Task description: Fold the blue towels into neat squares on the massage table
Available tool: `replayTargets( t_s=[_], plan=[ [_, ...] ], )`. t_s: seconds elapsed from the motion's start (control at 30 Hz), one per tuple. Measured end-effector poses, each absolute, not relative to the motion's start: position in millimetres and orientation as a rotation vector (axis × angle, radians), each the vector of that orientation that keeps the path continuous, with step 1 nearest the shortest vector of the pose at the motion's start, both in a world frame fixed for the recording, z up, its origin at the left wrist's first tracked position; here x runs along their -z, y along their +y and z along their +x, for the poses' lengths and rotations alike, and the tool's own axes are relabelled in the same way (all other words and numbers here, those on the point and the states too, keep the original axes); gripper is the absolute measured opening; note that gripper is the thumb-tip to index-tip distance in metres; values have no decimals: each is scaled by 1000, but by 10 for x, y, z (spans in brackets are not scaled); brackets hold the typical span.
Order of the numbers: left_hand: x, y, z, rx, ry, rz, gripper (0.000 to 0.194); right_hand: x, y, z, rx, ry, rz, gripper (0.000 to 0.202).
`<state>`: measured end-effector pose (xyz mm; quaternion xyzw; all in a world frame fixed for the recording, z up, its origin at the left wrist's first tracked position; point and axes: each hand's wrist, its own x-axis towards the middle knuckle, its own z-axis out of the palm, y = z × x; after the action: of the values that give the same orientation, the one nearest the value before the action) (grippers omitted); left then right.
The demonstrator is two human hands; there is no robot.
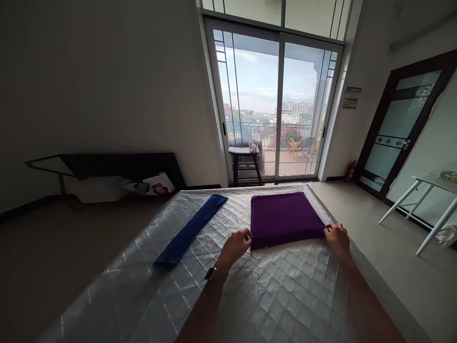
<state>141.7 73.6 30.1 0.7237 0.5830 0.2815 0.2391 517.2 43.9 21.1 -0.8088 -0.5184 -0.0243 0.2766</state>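
A purple cloth (285,219), folded into a flat rectangle, lies on a silvery quilted cover (282,281). My left hand (236,245) pinches its near left corner between thumb and fingers. At the near right corner, my right hand (337,237) grips the cloth in the same way. A dark band with a small watch-like piece sits on my left wrist. To the left, apart from both hands, a blue cloth (193,231) is folded into a long narrow strip and lies slantwise on the cover.
Behind the covered surface stands a dark stool (244,151) before a sliding glass door (278,105). A white table (437,181) is at the right, near a dark-framed door (403,128). Against the left wall is a low black frame (117,164) with bags.
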Motion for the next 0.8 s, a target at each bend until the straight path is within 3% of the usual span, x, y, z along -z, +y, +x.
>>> replayTargets(
  t_s=[0.1, 0.2, 0.43, 0.63, 0.8],
  plan=[
    [-272, 741, 1554, -919, 1635, 2132, 16, -205, 485, 5053, 253, -1546, -2040, 34],
    [-84, 726, 1720, -963, 1593, 2348, 29, -104, 547, 4952, 170, -1760, -1938, 43],
    [352, 765, 1784, -592, 1725, 2500, 55, 149, 587, 4967, -83, -1961, -2069, 54],
    [261, 778, 1765, -597, 1751, 2437, 56, 136, 601, 5009, -87, -1973, -2031, 54],
    [134, 815, 1613, -609, 1572, 2519, 38, 115, 657, 5171, -201, -2037, -1926, 57]
  ],
)
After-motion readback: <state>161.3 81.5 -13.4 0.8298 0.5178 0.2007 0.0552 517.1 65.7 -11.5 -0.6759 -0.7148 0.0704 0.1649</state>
